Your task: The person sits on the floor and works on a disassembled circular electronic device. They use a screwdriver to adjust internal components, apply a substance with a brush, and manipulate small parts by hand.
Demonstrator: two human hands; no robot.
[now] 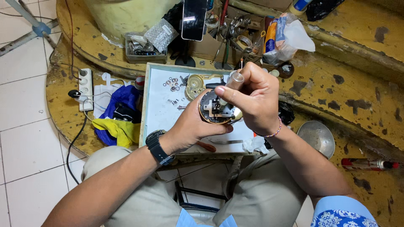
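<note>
Progress: round mechanism (215, 108) opened, cover plate (194, 85) off and lying near tray's far edge; reassembly judged still ahead.
Left hand (189, 128): cradling mechanism above white tray (158, 115).
Right hand (252, 98): pinching small clear tube (235, 78) over mechanism.
Tray contents: washers and screws (172, 84) loose near far edge.
Grey box (145, 54): metal bits, foil packet.
</note>
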